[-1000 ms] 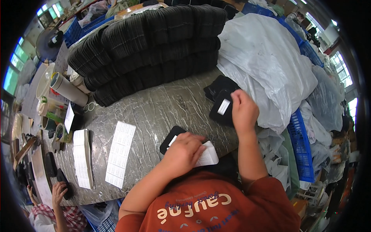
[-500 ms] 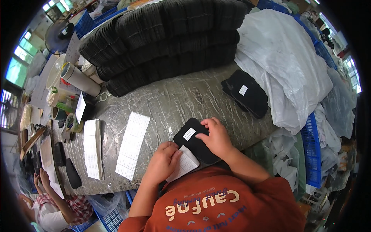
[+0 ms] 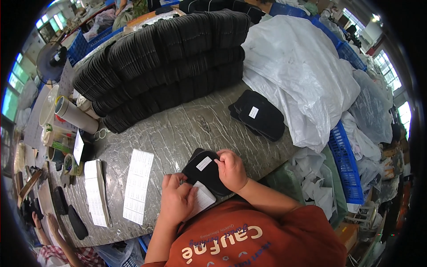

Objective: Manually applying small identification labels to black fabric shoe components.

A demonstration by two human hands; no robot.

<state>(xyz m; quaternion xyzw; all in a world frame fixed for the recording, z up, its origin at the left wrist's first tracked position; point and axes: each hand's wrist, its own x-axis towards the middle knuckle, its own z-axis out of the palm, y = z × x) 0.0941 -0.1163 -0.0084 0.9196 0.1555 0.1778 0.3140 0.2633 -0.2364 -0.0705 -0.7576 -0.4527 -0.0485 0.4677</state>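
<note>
Head cam's showing the left hand (image 3: 177,198) grasping a white paper wad (image 3: 205,196) on the table's near side, right hand (image 3: 232,171) bunching fingertips at the black pad (image 3: 210,176) just beyond, can't tell if gripping, so that wad could be slipping if the left's loosening.

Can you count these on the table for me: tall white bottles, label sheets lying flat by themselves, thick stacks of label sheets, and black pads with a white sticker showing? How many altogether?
Tall white bottle: 1
Single label sheet: 1
Thick stack of label sheets: 1
Black pads showing a sticker (near pad, far pad): 2
Total: 5
</note>
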